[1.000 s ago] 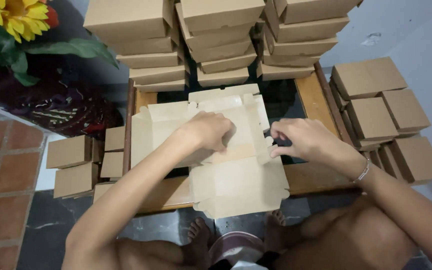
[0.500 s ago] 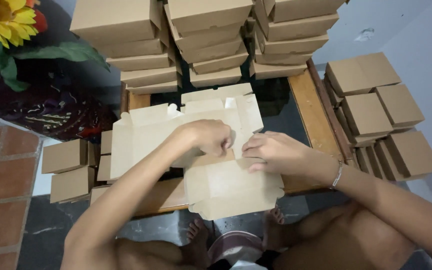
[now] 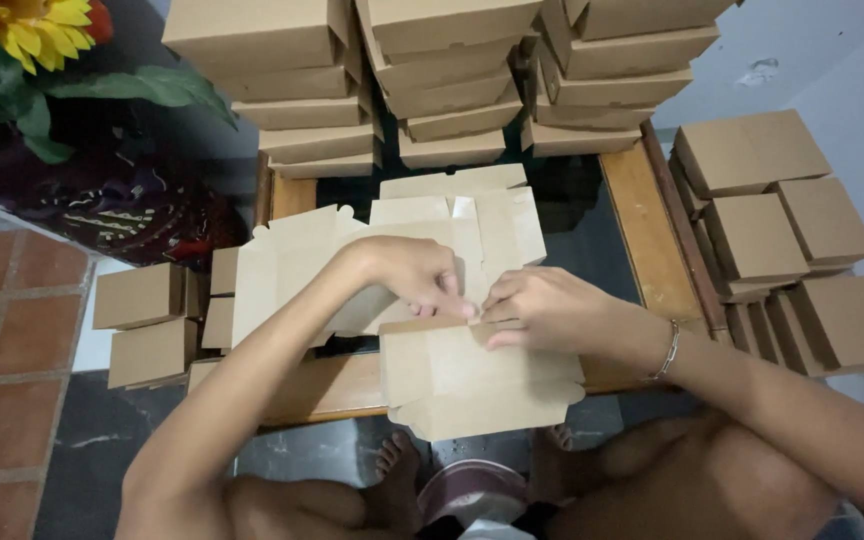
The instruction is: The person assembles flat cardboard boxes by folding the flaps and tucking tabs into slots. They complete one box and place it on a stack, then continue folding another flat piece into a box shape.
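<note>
Dark stone floor runs under a low wooden table (image 3: 652,220) with a black top, terracotta tiles off to one side and a sunflower (image 3: 37,30) in the corner. Behind the table stand stacks of folded boxes (image 3: 452,80), with more boxes (image 3: 782,230) piled at the right and a few (image 3: 147,320) at the left. Flat on the table lies the unfolded blank (image 3: 452,370), its near flap hanging over the front edge above the person's feet. Both forearms reach in from below and meet at the crease in the middle. The left hand (image 3: 412,275) is curled, fingertips pinching a raised flap at the fold; the right hand (image 3: 542,310) is likewise half-closed, thumb and fingers pressing the same flap from the other side. To my eye the risk is a crooked crease or a torn tab if the two hands pull unevenly, and the overhanging part could drag the blank off the table.
</note>
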